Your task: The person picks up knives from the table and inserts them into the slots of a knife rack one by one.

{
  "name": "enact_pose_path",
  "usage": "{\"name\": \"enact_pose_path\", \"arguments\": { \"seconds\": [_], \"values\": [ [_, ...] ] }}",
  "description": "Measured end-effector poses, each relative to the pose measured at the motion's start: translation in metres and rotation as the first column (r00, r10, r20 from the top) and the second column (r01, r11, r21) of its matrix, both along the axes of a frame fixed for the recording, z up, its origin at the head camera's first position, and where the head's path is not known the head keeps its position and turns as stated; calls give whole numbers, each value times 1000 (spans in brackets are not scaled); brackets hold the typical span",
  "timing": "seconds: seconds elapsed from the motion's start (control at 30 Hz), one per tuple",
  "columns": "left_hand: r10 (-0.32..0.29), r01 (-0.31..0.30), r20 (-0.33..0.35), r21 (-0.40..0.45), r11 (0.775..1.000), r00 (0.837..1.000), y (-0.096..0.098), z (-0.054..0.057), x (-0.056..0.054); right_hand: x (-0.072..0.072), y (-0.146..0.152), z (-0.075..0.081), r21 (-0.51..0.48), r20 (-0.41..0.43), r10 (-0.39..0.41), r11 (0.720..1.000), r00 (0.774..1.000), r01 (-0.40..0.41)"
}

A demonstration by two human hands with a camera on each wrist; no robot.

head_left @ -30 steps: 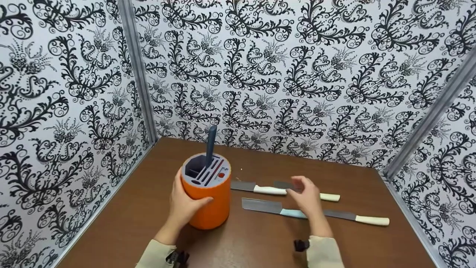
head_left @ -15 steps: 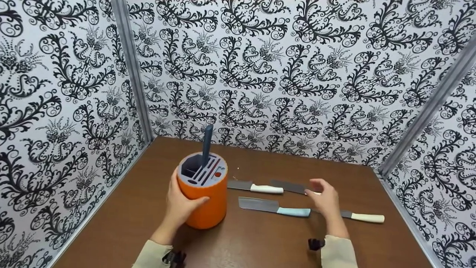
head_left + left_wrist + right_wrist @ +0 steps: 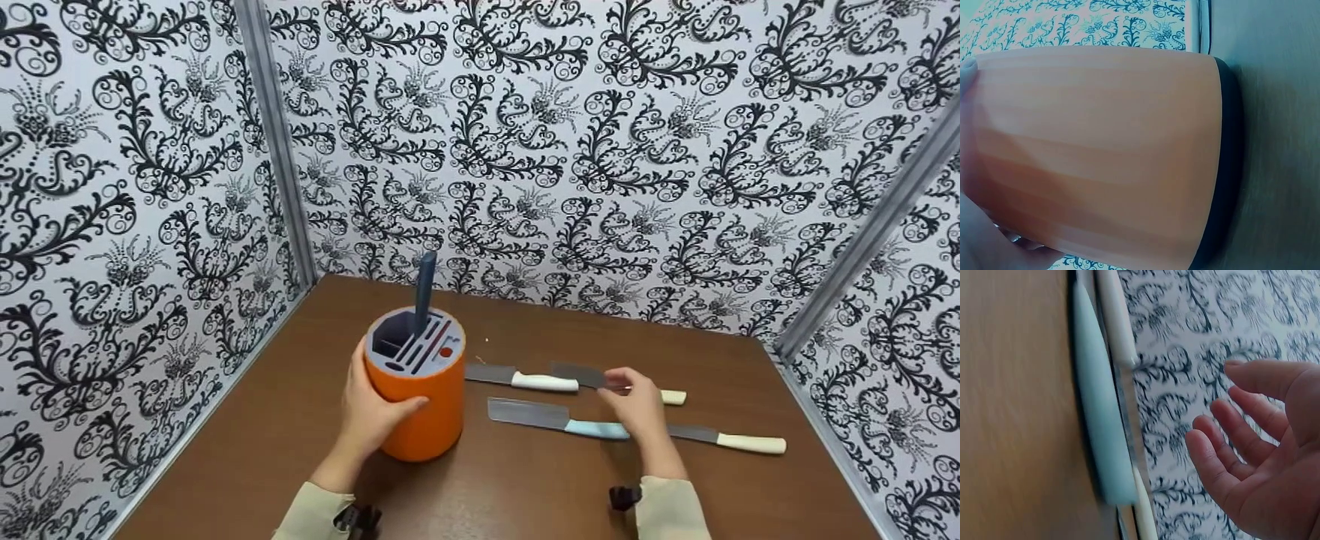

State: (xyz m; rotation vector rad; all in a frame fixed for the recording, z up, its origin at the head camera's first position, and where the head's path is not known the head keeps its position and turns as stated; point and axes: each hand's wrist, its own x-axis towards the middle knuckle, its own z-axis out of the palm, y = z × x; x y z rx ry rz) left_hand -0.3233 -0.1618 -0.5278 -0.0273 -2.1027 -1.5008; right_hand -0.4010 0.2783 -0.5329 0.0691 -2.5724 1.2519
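My left hand (image 3: pixel 375 412) grips the side of an orange round knife block (image 3: pixel 427 420), thumb across its front. A dark-blue handle (image 3: pixel 424 289) stands up from the slotted grey top. The left wrist view shows the block's orange wall (image 3: pixel 1100 140) and dark base (image 3: pixel 1230 152). My right hand (image 3: pixel 636 401) hovers with loosely bent fingers over a cream-handled knife (image 3: pixel 673 397), part of which it hides. In the right wrist view the right hand (image 3: pixel 1258 450) holds nothing, beside a light-blue knife handle (image 3: pixel 1100 405) and a white knife handle (image 3: pixel 1116 315).
On the brown table (image 3: pixel 525 487) lie a white-handled knife (image 3: pixel 545 382), a cleaver with a light-blue handle (image 3: pixel 596 429) and another cream-handled knife (image 3: pixel 752 444) at the right. Patterned walls (image 3: pixel 525 187) close in the back and sides.
My right hand went right over the cream-handled knife, then came back slightly left and lower. The left hand and the knife block have stayed in place; the head view shifted a little.
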Motion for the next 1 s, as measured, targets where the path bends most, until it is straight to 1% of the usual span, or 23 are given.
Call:
{"name": "enact_pose_path", "arguments": {
  "seconds": [0.17,0.33,0.47,0.53,0.63,0.7,0.77,0.9,1.0],
  "values": [
    [-7,7,10,4,1000,1000,1,1,0,1,-16,-3,13,35,42,999,999,-42],
    [-11,11,8,5,1000,1000,1,0,1,4,-15,0,100,82,95,990,992,-103],
    [-14,14,-3,8,1000,1000,0,-1,2,4,-6,2,148,141,166,971,976,-187],
    [-9,9,-10,7,1000,1000,0,-1,2,3,-2,1,145,161,205,963,965,-229],
    [-2,2,-16,8,1000,1000,0,-2,2,3,3,0,139,188,241,953,952,-269],
    [-1,1,-8,7,1000,1000,1,-2,2,3,4,0,168,199,244,946,949,-278],
    [-2,2,3,7,1000,1000,1,-2,2,2,5,-2,220,211,230,936,950,-275],
    [1,-1,12,1,1000,1000,1,-2,3,0,4,-5,333,225,195,905,955,-263],
    [3,-3,5,2,1000,1000,1,-2,2,0,4,-7,359,244,174,897,954,-256]
  ]
}}
